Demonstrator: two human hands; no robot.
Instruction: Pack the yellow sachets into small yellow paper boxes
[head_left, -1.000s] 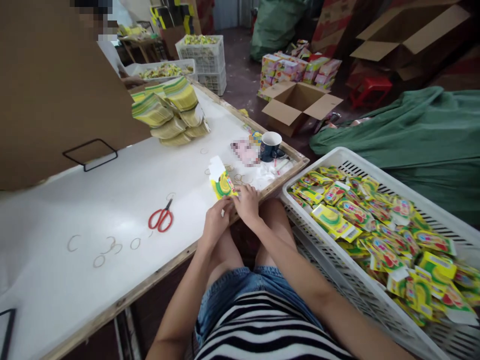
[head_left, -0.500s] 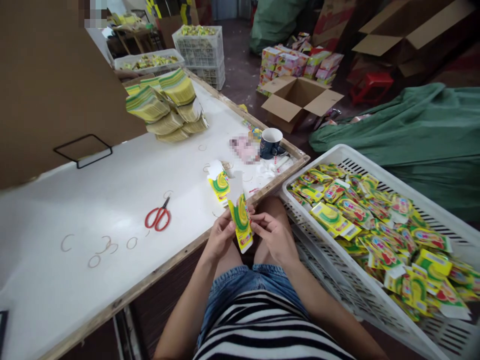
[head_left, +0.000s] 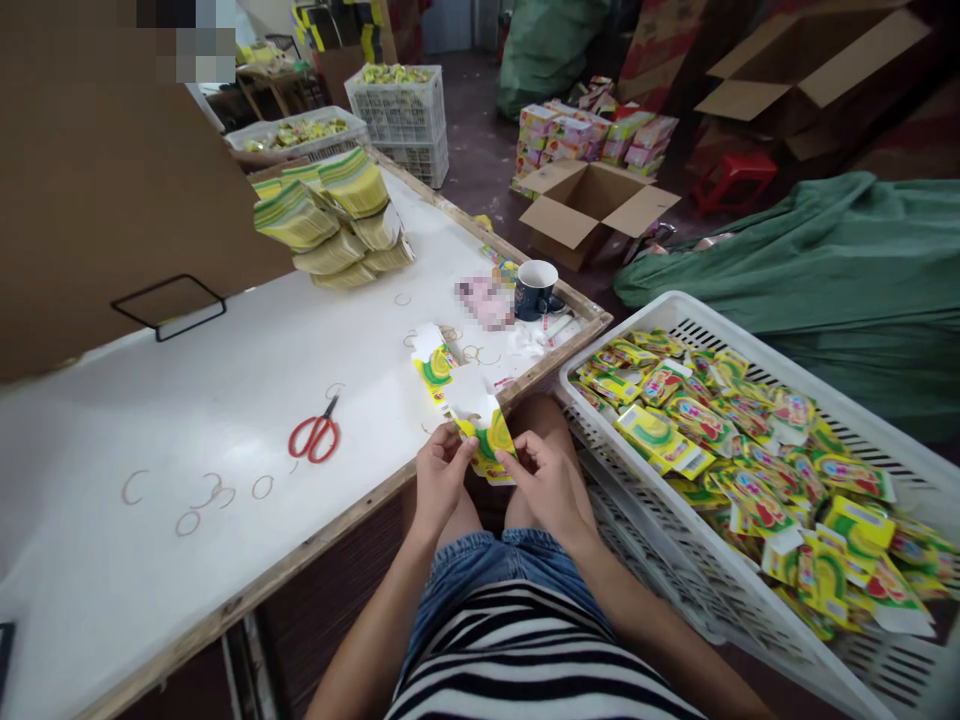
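Observation:
A yellow and green printed carton, with white inner flaps at its upper end, is held between both hands above my lap. My left hand pinches its left side, thumb on the front. On the right side, my right hand grips the carton's edge with thumb and fingers. Just beyond, at the table's edge, lies another yellow and green carton with a white flap. Red-handled scissors rest on the white table to the left.
Right of me stands a white plastic crate of folded yellow cartons. Bundled flat cartons are stacked at the table's back. A dark mug sits near the table corner. Rubber bands lie scattered. An open cardboard box is on the floor.
The held carton has turned from a narrow, upright view to a wider, opened-out one, with its white flaps spread to the left. Both hands stay at its sides.

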